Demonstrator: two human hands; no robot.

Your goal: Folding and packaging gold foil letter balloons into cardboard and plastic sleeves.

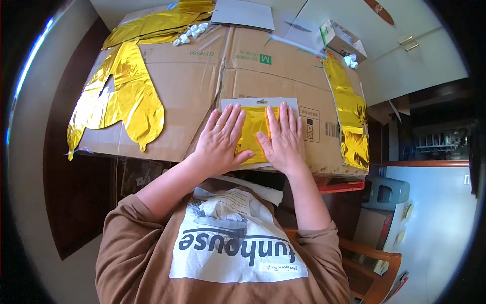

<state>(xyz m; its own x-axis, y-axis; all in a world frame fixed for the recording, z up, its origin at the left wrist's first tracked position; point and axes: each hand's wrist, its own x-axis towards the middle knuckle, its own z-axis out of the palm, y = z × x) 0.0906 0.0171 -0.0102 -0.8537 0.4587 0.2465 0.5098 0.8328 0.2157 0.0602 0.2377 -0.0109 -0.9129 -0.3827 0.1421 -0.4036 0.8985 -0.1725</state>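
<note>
while both flat | left hand (218, 142), right hand (283, 139) | press folded gold foil (253, 129)

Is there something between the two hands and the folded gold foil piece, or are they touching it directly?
Nothing visible lies between them. The left hand and the right hand both rest flat, palms down, directly on the folded gold foil piece, which lies in a clear packet on the cardboard sheet.

flat package (255, 133): gold foil on white backing card, centre of flattened cardboard box, under both hands | flattened cardboard box (202, 86): brown, spread over table, green square label (266, 59) and black printed symbols panel (309, 123) | small carton (343, 40): white-green, far right, open
</note>
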